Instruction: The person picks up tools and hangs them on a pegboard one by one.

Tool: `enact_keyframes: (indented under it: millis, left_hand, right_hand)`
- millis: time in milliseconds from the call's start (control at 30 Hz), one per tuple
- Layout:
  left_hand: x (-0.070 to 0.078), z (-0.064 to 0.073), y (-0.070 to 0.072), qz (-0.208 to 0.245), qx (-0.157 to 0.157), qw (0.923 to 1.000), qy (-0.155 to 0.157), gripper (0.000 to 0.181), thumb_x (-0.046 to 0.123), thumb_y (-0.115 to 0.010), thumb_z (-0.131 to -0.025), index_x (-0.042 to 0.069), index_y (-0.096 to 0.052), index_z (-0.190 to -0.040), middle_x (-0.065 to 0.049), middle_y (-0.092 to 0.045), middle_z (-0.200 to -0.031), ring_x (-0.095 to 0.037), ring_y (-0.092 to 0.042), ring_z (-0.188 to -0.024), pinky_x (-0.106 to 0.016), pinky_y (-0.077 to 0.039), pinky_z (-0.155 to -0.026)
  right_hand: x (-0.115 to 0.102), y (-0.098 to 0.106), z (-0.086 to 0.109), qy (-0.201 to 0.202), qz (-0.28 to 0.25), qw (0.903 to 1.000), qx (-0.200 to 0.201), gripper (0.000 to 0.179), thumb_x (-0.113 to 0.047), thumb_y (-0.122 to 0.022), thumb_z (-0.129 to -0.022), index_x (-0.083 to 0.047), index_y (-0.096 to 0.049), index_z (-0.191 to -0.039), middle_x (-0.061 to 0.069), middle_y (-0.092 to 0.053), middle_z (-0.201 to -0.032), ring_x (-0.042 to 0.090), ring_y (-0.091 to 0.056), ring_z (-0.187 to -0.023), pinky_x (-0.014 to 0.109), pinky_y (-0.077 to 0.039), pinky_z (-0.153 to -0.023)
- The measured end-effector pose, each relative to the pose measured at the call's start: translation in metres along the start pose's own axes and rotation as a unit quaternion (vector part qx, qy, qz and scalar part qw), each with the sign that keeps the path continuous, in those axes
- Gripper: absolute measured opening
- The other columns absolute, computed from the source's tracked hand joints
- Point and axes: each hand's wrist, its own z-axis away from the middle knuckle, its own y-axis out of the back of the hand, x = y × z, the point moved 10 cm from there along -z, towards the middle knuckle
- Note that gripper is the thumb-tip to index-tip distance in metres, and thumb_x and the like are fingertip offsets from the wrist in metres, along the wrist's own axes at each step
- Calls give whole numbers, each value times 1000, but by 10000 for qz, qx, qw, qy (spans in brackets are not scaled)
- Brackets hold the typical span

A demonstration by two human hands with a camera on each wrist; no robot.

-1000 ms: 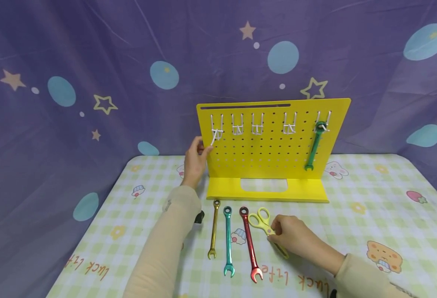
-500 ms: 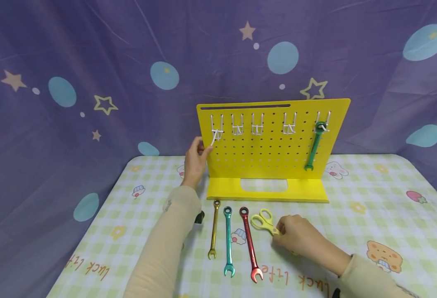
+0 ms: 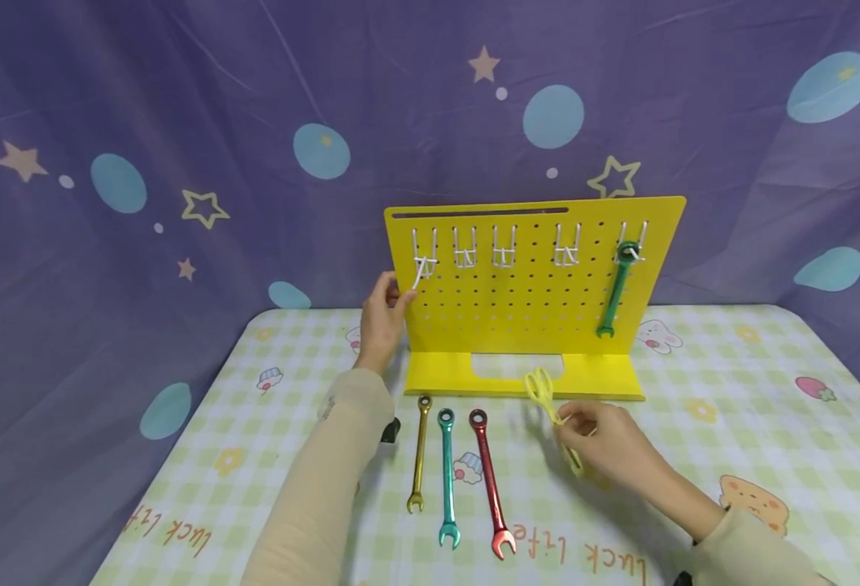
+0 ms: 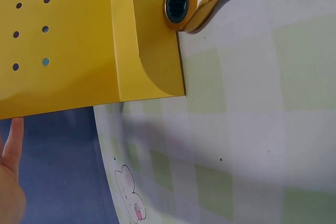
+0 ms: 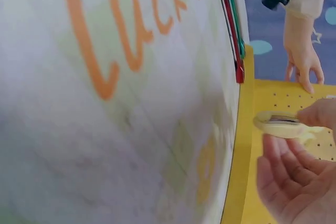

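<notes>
My left hand [image 3: 381, 332] grips the left edge of the yellow pegboard [image 3: 473, 334]; in the left wrist view a finger [image 4: 16, 140] meets that edge. With thumb and fingers my right hand [image 3: 613, 443] pinches the yellow scissors [image 3: 544, 397] around their middle. They are tilted, handle loops toward the board, raised over the tablecloth. The right wrist view shows the scissors [image 5: 278, 124] edge-on between thumb and fingertips. A gold wrench [image 3: 420, 456], a teal wrench [image 3: 449, 480] and a red wrench [image 3: 491, 484] lie side by side in front of the board.
Several white hooks [image 3: 504, 257] line the upper pegboard. A green wrench [image 3: 615, 297] hangs from the rightmost one. The board stands on a checked tablecloth [image 3: 722, 448], with a purple patterned curtain [image 3: 430, 106] behind it.
My right hand has slid the scissors to the right, then raised them off the cloth and turned their handles toward the board. The left hand keeps its hold on the pegboard.
</notes>
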Motion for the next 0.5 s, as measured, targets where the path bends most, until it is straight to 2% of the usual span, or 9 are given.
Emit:
enact_keyframes:
  millis: [167, 400, 500]
  left_hand:
    - [-1, 0, 1, -6, 28, 10000, 78, 29, 30, -63, -96, 18, -56, -121, -9, -62, -103, -24, -58, -96, -39, -50, -81]
    - [-1, 0, 0, -10, -2, 10000, 74, 30, 31, -62, -96, 18, -56, -122, -8, -62, -104, -24, -57, -97, -40, -50, -81]
    - [-1, 0, 0, -12, 3, 10000, 69, 30, 31, -62, -96, 18, -56, -122, -9, -61, -104, -25, -57, -97, -41, -50, -81]
  right_hand:
    - [-3, 20, -6, 243, -58, 9981, 559, 18, -16, -68, -94, -3, -67, -106, -1, -66, -85, 13, -62, -76, 28, -53, -68]
    - [0, 43, -16, 153, -88, 9944, 1045, 22, -19, -64, -96, -3, -62, -111, 3, -68, -89, 19, -65, -83, 31, -54, -76]
    - [0, 50, -20, 138, -88, 9926, 1206, 23, -20, -63, -97, -3, -62, -112, 5, -70, -90, 20, -66, -82, 30, -53, -74]
